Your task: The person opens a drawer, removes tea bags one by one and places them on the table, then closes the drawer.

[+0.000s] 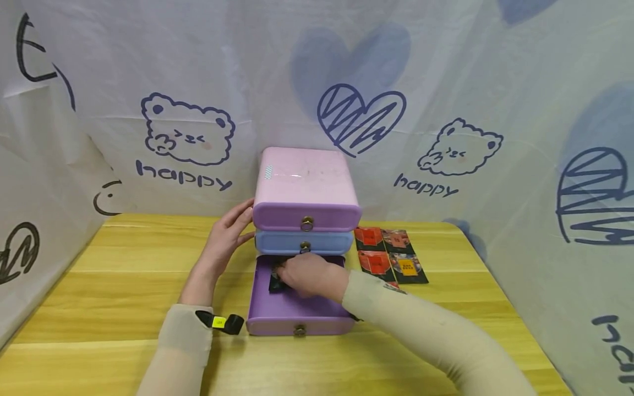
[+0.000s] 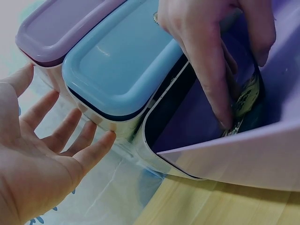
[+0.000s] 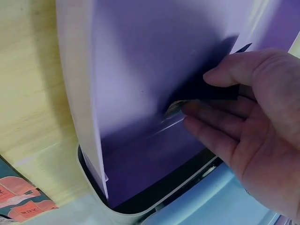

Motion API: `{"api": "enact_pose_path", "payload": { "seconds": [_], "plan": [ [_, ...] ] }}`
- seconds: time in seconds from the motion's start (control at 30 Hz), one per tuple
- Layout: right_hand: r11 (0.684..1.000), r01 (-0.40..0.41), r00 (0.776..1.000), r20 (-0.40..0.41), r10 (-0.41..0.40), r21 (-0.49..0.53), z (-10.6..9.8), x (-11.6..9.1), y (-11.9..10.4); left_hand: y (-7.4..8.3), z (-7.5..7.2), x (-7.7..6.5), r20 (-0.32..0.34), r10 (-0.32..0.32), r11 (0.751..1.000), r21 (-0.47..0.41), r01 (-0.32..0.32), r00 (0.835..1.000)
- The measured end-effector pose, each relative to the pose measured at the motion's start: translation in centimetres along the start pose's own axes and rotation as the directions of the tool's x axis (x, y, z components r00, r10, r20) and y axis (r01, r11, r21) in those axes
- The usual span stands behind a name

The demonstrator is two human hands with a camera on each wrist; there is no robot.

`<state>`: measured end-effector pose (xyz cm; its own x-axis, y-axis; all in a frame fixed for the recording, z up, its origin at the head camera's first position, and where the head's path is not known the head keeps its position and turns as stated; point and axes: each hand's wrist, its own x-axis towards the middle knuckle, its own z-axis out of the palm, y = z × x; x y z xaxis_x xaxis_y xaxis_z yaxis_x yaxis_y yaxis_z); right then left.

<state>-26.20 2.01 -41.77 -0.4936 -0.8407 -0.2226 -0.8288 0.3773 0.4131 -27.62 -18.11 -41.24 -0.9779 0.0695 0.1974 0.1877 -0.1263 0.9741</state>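
A small chest of drawers (image 1: 307, 176) with a pink top stands on the table, its lowest purple drawer (image 1: 277, 325) pulled out. Inside that drawer, my right hand (image 1: 311, 275) pinches a thin dark packet (image 3: 206, 88) between thumb and fingers, tilted over the drawer floor. The packet's patterned face (image 2: 248, 96) shows partly in the left wrist view; fingers hide the rest. My left hand (image 1: 222, 247) has its fingers spread, with the fingertips against the left side of the chest. Above the open drawer, the blue drawer (image 1: 277, 242) and the upper purple drawer (image 1: 277, 218) are closed.
Several dark packets with red or yellow labels (image 1: 408, 268) lie on the table right of the chest. The wooden table (image 1: 138, 275) ends at a white printed cloth (image 1: 277, 66) behind and at both sides. Ring pulls (image 1: 299, 330) stick out from the drawer fronts.
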Motion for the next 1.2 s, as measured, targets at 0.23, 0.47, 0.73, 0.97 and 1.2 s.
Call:
{"api": "enact_pose_path", "payload": {
  "seconds": [0.23,0.47,0.73,0.97,1.2],
  "plan": [
    [0.999,-0.019,1.0,0.012,0.018,0.05,-0.1,-0.1,0.1,0.0,0.0,0.1,0.002,-0.001,1.0,0.007,0.001,1.0],
    [0.997,-0.041,0.999,-0.032,0.043,0.067,0.0,-0.3,0.0,0.0,0.1,0.0,-0.001,-0.006,1.0,0.012,0.006,1.0],
    [0.998,-0.011,1.0,-0.023,0.012,0.061,0.0,-0.7,0.2,0.0,0.0,-0.1,-0.005,-0.002,1.0,0.017,0.002,1.0],
    [0.993,0.022,0.999,-0.04,-0.017,0.117,0.0,-1.2,0.5,0.0,0.0,-0.1,0.001,-0.002,1.0,0.022,0.002,1.0],
    [0.987,0.05,0.992,-0.118,-0.032,0.15,0.2,-1.9,0.9,0.0,0.0,-0.1,0.0,-0.002,1.0,0.02,0.002,1.0]
  ]
}}
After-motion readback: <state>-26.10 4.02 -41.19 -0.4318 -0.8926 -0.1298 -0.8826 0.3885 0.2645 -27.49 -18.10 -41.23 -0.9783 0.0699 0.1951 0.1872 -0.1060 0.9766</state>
